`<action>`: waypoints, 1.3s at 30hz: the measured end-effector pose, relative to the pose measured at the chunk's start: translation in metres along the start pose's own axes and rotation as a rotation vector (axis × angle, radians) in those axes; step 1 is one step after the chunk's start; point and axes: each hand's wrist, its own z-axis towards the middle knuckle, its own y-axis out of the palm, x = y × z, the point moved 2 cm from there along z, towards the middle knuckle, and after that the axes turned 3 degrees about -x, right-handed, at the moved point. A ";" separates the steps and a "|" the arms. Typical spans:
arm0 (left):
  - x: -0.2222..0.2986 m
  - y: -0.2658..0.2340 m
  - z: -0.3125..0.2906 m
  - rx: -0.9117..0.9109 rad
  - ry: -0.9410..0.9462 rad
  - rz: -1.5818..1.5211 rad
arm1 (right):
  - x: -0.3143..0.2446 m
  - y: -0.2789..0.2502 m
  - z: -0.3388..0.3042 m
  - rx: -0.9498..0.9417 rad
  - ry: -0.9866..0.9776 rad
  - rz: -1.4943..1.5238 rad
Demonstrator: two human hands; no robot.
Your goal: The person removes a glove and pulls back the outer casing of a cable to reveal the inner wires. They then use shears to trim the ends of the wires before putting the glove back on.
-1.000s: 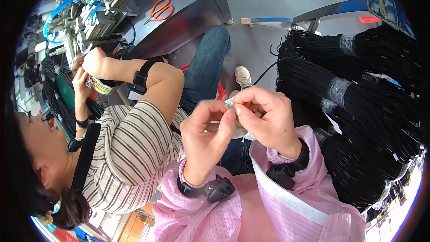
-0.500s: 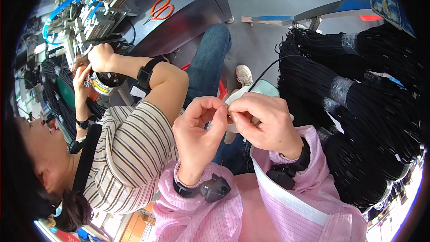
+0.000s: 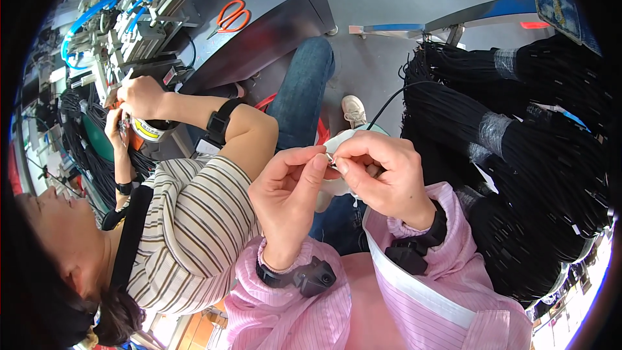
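Note:
Both my hands meet in front of me, fingertips almost touching. A thin black cable [image 3: 383, 109] arches from the bundles on the right into my right hand [image 3: 383, 172], whose thumb and forefinger pinch it near its end. A small pale, silvery end piece [image 3: 331, 158] shows between the fingertips; its exact kind is too small to make out. My left hand [image 3: 288, 191] is closed too, thumb and forefinger pinched at that end piece. Beneath my hands is a white thing with a green edge [image 3: 382, 129], mostly covered.
Plastic-wrapped black cable bundles [image 3: 538, 136] fill the right side. At left, a co-worker in a striped shirt [image 3: 194, 220] handles something beside a machine [image 3: 139, 39] with blue tubes. Orange-handled scissors [image 3: 232, 17] lie on the grey bench [image 3: 272, 10]. A blue metal frame [image 3: 483, 11] stands ahead.
My fingertips have drawn slightly apart, so the silvery end piece shows more. The cable's arch has shifted a little. On the left, the co-worker's arms and head have moved slightly.

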 end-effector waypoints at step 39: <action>-0.020 -0.020 -0.045 0.092 0.337 0.133 | -0.021 0.039 -0.031 -0.012 0.017 -0.243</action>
